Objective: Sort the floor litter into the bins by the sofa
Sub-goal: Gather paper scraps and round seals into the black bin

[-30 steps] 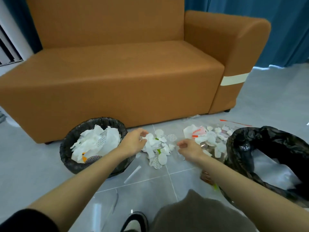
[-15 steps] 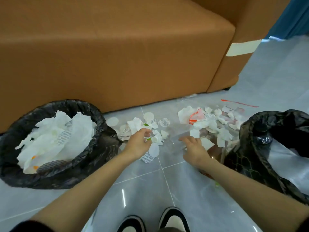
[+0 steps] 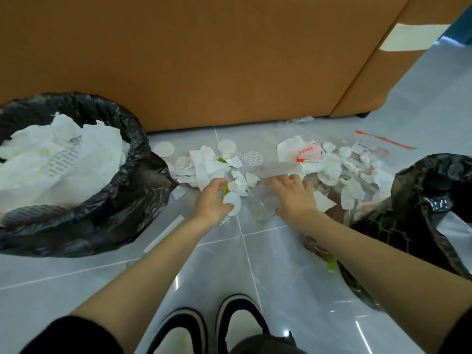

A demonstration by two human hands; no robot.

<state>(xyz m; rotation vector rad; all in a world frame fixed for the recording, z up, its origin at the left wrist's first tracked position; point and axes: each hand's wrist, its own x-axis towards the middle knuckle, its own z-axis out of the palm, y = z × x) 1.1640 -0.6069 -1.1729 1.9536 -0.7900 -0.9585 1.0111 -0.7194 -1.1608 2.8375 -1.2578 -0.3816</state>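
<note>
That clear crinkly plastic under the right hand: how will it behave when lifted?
The clear plastic looks thin and crumpled, so it will probably flop rather than hold its shape. The glossy tiles show through it, so it is likely very light. On that shiny floor it may slide under the right hand before a grip catches.

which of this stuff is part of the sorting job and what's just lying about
Job: paper scraps, paper disc in left hand, clear plastic wrapper under right hand, left bin, right bin.
Just there: sofa, shoes.
</note>
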